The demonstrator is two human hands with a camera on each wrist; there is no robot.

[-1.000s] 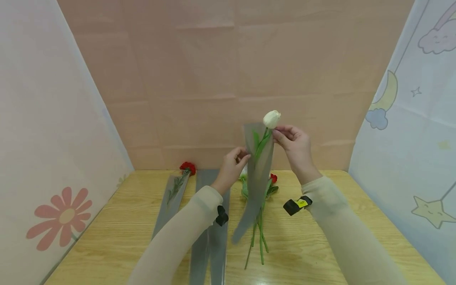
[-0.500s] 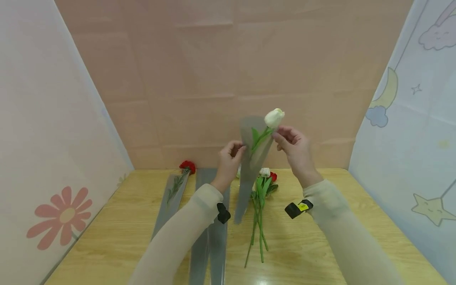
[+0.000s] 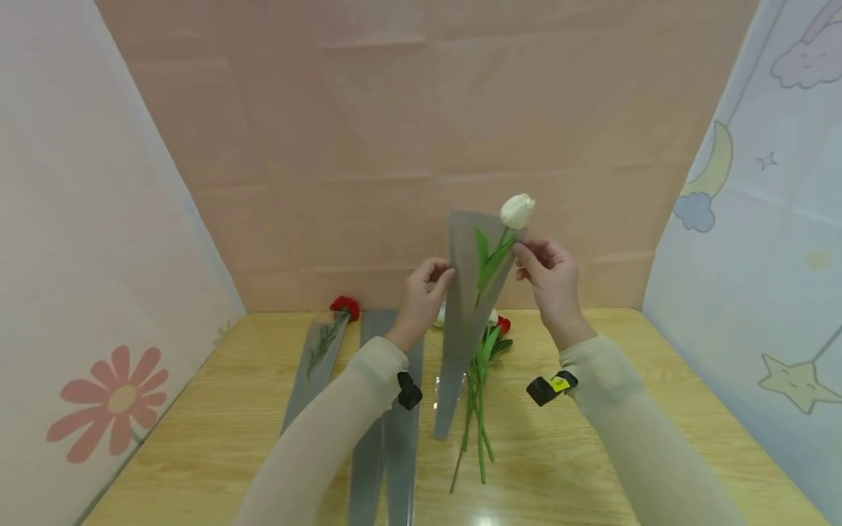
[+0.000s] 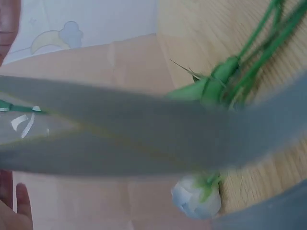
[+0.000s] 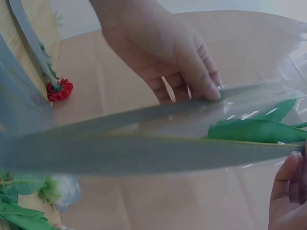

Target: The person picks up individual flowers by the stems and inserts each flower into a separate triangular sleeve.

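Note:
A grey flower sleeve (image 3: pixel 470 292) with a see-through front hangs upright between the two hands, its tapered end low over the table. Inside it stands a white tulip (image 3: pixel 517 211), its bloom rising past the top edge and its green leaves (image 5: pixel 254 130) showing through the clear film. The left hand (image 3: pixel 421 301) pinches the sleeve's left edge between thumb and fingers. At the right edge, just under the bloom, the right hand (image 3: pixel 554 281) pinches the sleeve with its fingertips. The lower stem of the tulip is hidden.
Behind the sleeve lie several loose flowers (image 3: pixel 483 409) with long green stems. Flat grey sleeves (image 3: pixel 403 453) lie under the left forearm. Further left, a red carnation (image 3: pixel 345 307) lies in another grey sleeve (image 3: pixel 301 380). A pink backdrop (image 3: pixel 368 146) stands behind the wooden table (image 3: pixel 566 453).
The tulip has moved up and to the right with the right hand. The left hand has risen a little, and the sleeve now hangs straighter, further from the loose flowers' lower stems.

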